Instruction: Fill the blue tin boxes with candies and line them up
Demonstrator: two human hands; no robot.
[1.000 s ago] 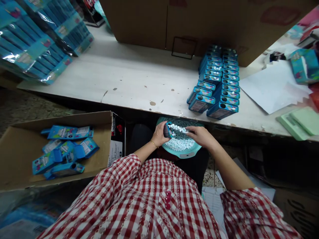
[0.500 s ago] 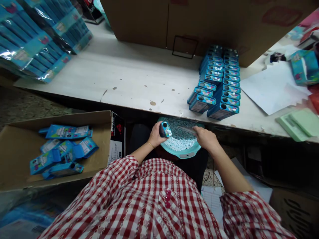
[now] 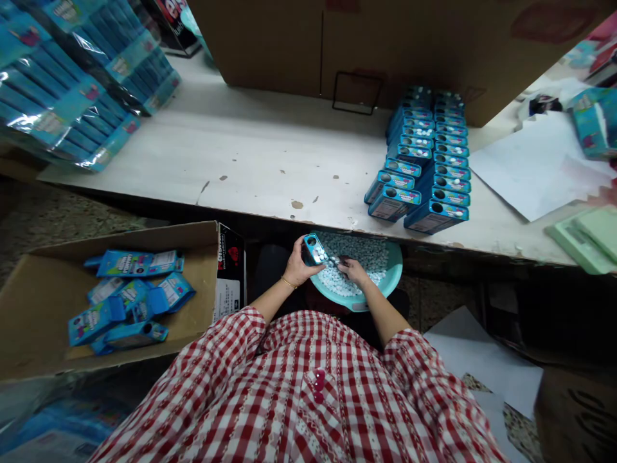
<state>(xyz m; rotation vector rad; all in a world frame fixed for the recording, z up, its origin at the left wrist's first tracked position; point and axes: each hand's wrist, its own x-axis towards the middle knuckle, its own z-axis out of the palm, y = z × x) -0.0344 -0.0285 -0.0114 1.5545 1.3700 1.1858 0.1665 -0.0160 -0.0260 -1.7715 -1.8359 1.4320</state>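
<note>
My left hand (image 3: pixel 295 265) grips a small blue candy box (image 3: pixel 314 249) over the left rim of a turquoise basin (image 3: pixel 396 273). The box is tilted, with a round dark hole and a few white pellets on its top face. Small white and pale-blue pellets (image 3: pixel 369 251) fill the basin, which rests at my lap. My right hand (image 3: pixel 354 271) is low over the pellets, just right of the box, with its fingers closed. Between it and the box a thin, scoop-like tool (image 3: pixel 333 261) barely shows.
Two rows of blue boxes (image 3: pixel 436 186) stand on the white table (image 3: pixel 250 154), before a large cardboard box (image 3: pixel 279 45). Wrapped blue packs (image 3: pixel 62 96) stand at left. An open carton (image 3: pixel 197 276) holds several blue boxes. Papers (image 3: pixel 525 167) and a green case (image 3: pixel 588 238) lie right.
My right hand has moved left and down from the basin's right rim to beside the box, bringing the tool along. My left hand still holds the box, shifted slightly left.
</note>
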